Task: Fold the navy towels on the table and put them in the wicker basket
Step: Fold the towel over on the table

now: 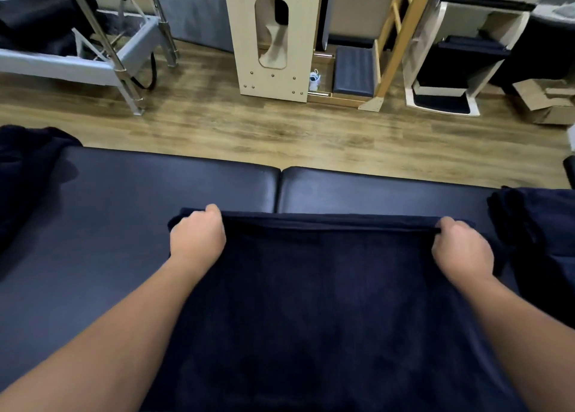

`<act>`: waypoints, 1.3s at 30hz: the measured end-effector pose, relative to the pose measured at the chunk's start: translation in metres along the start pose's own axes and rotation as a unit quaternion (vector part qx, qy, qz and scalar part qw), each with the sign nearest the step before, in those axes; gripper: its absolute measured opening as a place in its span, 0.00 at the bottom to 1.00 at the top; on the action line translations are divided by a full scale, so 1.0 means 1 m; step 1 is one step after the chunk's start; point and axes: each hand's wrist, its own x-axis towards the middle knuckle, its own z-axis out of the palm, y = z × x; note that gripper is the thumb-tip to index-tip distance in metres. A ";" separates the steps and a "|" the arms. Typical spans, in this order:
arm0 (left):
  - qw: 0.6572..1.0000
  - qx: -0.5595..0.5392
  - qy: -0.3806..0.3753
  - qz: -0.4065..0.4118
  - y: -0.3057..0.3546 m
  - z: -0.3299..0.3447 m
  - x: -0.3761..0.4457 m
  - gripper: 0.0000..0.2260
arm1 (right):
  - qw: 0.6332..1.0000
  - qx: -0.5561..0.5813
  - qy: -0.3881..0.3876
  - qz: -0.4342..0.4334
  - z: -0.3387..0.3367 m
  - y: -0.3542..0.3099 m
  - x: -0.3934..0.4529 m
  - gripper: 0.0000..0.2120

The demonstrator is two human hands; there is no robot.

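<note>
Navy towel (326, 302) lies flat on the padded tabletop (124, 200), right in front of the person. Left hand (197, 235) and right hand (462, 246) each grip a far corner, fingers curled round the doubled edge. To fold well: keep the edge taut, corners level, layers lined up before pressing flat. Dark plush cloth, hemmed far edge; wicker basket not visible.

towel (326, 302) on table (140, 200), centre-near | left hand (197, 234) on its far-left corner | right hand (460, 249) on far-right corner | cloth heaps (28, 175) at both table ends | cabinet (273, 38) on floor (249, 125) behind
</note>
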 end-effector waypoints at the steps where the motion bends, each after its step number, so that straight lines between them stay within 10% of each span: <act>1: 1.000 -0.010 -0.004 -0.008 0.002 0.000 0.010 0.06 | 1.000 -0.004 -0.006 0.003 0.002 -0.005 0.010 0.06; 3: 0.999 -0.040 -0.021 -0.019 0.004 0.005 0.021 0.02 | 1.000 0.008 -0.016 0.021 0.008 -0.016 0.022 0.04; 7: 0.995 0.009 -0.099 0.002 0.007 0.022 0.022 0.29 | 0.993 0.043 -0.093 0.064 0.027 -0.031 0.022 0.22; 13: 0.988 -0.013 -0.144 0.051 -0.003 0.049 -0.018 0.30 | 0.980 0.082 -0.142 0.114 0.039 -0.040 0.009 0.20; 18: 0.992 -0.020 -0.117 0.045 -0.012 0.056 -0.062 0.28 | 0.982 0.037 -0.136 -0.126 0.030 -0.107 -0.016 0.26; 25: 0.990 -0.038 -0.064 -0.121 -0.058 0.062 -0.144 0.30 | 0.847 -0.008 -0.207 -0.490 0.028 -0.249 -0.092 0.30; 36: 0.851 -0.377 -0.101 -0.352 -0.129 0.052 -0.204 0.13 | 0.791 -0.069 -0.251 -0.554 0.023 -0.374 -0.105 0.32; 39: 0.859 -0.351 -0.110 -0.356 -0.140 0.049 -0.208 0.07 | 0.794 -0.082 -0.254 -0.546 0.023 -0.393 -0.094 0.29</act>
